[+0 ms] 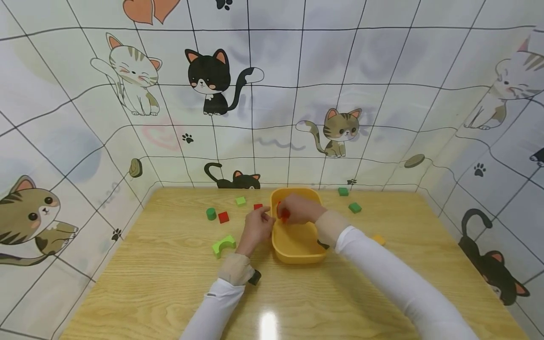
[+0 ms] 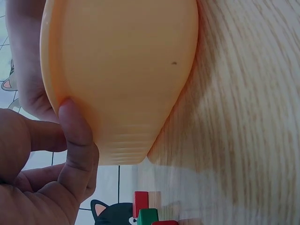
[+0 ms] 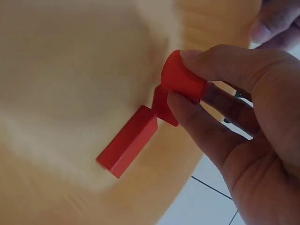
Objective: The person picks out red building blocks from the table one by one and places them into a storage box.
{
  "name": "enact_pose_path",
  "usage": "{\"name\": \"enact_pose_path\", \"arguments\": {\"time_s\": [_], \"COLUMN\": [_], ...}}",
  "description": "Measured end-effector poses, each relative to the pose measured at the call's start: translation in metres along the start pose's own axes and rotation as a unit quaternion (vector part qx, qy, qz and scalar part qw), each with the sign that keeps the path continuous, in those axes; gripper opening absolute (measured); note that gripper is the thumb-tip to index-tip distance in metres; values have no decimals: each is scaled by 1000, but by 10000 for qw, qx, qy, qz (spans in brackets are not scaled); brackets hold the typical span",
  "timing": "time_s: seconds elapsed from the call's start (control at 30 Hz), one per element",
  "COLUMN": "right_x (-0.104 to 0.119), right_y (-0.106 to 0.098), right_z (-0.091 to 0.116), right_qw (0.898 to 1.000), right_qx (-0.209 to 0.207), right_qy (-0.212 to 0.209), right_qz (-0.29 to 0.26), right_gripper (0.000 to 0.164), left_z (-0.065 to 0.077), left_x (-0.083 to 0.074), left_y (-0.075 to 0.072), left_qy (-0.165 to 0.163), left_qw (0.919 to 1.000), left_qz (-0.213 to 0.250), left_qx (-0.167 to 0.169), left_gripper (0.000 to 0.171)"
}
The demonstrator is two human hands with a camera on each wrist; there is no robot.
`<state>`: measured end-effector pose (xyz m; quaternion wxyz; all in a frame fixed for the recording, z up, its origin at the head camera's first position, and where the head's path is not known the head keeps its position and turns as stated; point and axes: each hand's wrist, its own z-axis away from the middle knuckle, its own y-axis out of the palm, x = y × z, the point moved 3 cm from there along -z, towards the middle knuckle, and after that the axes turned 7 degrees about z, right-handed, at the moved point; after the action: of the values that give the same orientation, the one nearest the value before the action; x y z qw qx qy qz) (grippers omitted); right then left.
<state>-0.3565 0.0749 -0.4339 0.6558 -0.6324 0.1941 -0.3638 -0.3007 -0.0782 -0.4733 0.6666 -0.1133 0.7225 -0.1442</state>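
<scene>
A yellow plastic bin [image 1: 299, 255] stands on the wooden table. My left hand [image 1: 258, 224] pinches its left rim, the thumb [image 2: 75, 126] lying against the outer wall. Inside the bin, my right hand [image 1: 299, 209] holds a red cylindrical block [image 3: 183, 77] between thumb and fingers. Below that block, in the right wrist view, a long red block [image 3: 129, 140] rests on the bin floor. Another red block [image 3: 163, 107] lies beside it, partly hidden behind the held one.
Left of the bin are a lime arch block [image 1: 224, 245], a green cylinder [image 1: 211, 214], a red block [image 1: 223, 217] and a lime block [image 1: 241, 201]. Green blocks [image 1: 354, 208] lie behind to the right. A yellow block [image 1: 378, 240] sits by the right sleeve. A cat-print curtain [image 1: 276, 108] surrounds the table.
</scene>
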Motion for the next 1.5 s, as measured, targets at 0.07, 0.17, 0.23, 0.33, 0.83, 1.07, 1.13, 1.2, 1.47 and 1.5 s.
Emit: {"name": "enact_pose_path", "arguments": {"time_s": [0.07,0.17,0.23,0.33,0.83,1.07,1.13,1.2,1.47,1.5], "right_x": [-1,-1,-1,0,-1,0,0,-1,-3,-4], "right_y": [3,8,9,11,21,15,12,8,-10,-13], "right_z": [-3,-6,-7,-8,-6,0,2,5,23,26], "right_qw": [10000,9998,9997,9993,9992,9986,9986,9983,9978,9979], "right_qx": [51,109,139,207,362,443,429,386,47,-21], "right_qy": [-59,-132,-191,-289,129,76,24,-13,30,68], "right_qz": [43,80,102,109,-130,-285,-320,-436,-653,-649], "right_gripper": [14,13,14,14,25,43,48,52,66,68], "left_z": [0,0,0,-1,-1,0,0,-1,1,1], "left_x": [-1,-2,-2,-1,3,2,1,2,1,1], "left_y": [0,0,0,0,1,0,0,1,1,1], "left_qy": [59,128,159,163,-82,-86,-99,-115,30,40], "left_qw": [10000,9999,9999,9999,9999,9999,9999,9999,10000,10000], "left_qz": [-38,-60,-51,-36,-60,-68,-70,-63,59,63], "left_qx": [-7,-3,2,11,48,25,16,26,44,40], "left_gripper": [42,42,42,42,43,43,43,43,43,43]}}
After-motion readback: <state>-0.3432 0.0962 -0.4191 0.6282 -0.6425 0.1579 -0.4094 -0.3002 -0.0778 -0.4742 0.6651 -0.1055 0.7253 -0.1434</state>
